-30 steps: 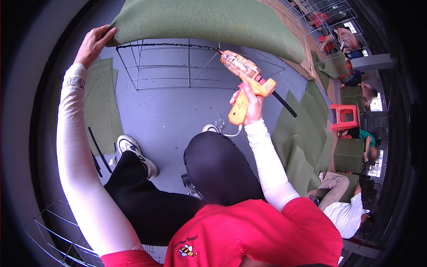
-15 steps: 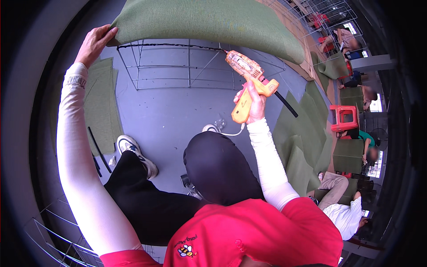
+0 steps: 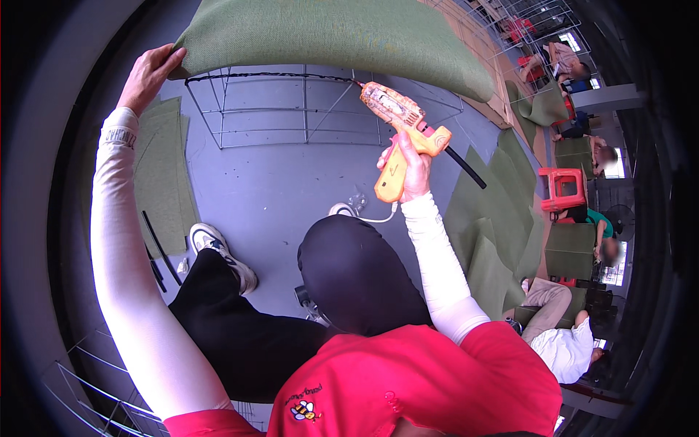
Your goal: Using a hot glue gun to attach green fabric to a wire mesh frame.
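My left hand [image 3: 151, 76] pinches the near left corner of a green woven mat [image 3: 320, 36], holding that edge lifted. My right hand [image 3: 412, 166] grips a yellow-orange glue gun [image 3: 393, 108] by its handle. A black glue stick [image 3: 466, 167] pokes out of the gun's back, and a white cord [image 3: 380, 219] hangs from the grip. The gun's nozzle is at the top bar of a metal wire frame [image 3: 306, 109] under the mat's edge. Black glue [image 3: 269, 74] runs along that bar from the left corner to the nozzle.
Green mats lie in a pile at the left [image 3: 156, 175] and at the right [image 3: 495, 211]. Black glue sticks [image 3: 162, 247] rest on the floor by my shoe [image 3: 222, 255]. Another wire frame [image 3: 102, 393] stands lower left. A red stool [image 3: 562, 189] and several people are farther right.
The glue gun and my right hand have shifted slightly left along the bar. My left hand, the mat's corner and the frame appear a little farther left too.
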A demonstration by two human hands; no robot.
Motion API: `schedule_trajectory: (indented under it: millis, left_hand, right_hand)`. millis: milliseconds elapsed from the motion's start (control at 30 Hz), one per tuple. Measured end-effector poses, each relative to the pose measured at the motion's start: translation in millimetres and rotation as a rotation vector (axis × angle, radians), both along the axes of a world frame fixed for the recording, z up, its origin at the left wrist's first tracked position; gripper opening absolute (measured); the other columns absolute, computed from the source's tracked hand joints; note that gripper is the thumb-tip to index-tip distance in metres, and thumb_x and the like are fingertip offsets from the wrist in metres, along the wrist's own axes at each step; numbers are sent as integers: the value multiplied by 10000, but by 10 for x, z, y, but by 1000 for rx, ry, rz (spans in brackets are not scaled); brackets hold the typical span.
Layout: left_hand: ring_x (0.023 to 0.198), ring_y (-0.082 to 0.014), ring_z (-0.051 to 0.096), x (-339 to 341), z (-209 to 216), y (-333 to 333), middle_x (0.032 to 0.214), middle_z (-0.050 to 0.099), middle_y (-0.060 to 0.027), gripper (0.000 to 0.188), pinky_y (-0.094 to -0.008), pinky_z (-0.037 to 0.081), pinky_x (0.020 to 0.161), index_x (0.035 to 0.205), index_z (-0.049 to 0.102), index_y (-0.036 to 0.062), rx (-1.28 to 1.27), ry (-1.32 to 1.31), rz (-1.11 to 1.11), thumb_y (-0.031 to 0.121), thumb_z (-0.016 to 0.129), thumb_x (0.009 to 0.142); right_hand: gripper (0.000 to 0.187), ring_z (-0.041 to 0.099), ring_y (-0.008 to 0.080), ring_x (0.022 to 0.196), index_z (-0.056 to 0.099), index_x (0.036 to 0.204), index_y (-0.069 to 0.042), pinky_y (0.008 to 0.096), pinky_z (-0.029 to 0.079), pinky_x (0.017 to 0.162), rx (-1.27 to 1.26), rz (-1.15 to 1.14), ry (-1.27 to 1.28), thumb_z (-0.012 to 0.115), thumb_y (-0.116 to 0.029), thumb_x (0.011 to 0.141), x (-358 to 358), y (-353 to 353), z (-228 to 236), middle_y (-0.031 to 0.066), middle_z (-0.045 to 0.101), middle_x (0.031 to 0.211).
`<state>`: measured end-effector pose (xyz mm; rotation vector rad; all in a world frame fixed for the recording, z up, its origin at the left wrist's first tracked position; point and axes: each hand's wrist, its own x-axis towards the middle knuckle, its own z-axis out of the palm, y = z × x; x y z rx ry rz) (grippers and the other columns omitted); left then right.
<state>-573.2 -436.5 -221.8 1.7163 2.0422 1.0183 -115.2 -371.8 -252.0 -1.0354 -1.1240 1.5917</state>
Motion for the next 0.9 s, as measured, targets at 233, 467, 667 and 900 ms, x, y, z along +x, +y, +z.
schedule_trajectory:
  millis: [233, 467, 667, 900]
  left_hand:
    - [691, -134, 488, 450, 327, 342, 727, 544, -62, 450, -282, 401, 672, 973, 582, -36, 29, 55, 73, 404, 515, 910]
    - [860, -119, 553, 1837, 253, 2109, 933, 634, -89, 424, -241, 417, 796, 1108, 575, -45, -30, -135, 77, 325, 563, 901]
    - [691, -87, 425, 3333, 235, 3930, 727, 514, -16, 283, -226, 369, 662, 872, 555, -27, -51, -57, 102, 245, 510, 934]
    - [741, -44, 490, 3760, -200, 5399, 785, 545, 50, 254, -203, 390, 697, 886, 597, 57, -86, -232, 226, 295, 520, 933]
  right_hand:
    - [329, 550, 199, 513, 493, 916, -20, 318, 482, 485, -76, -10, 78, 591, -331, 872, 565, 315, 18, 89, 532, 628]
    - [459, 581, 166, 739, 500, 885, -101, 266, 456, 588, -373, -89, 397, 587, -544, 805, 3486, 2263, -713, 36, 555, 792]
    - [539, 615, 190, 856, 486, 1047, -150, 287, 475, 620, -569, -577, 434, 546, -620, 789, 5463, 4242, -2458, 30, 578, 925]
    - [839, 571, 292, 964, 359, 1258, -148, 441, 471, 816, -596, -668, 505, 526, -738, 685, 6145, 6198, -3644, 99, 514, 1105]
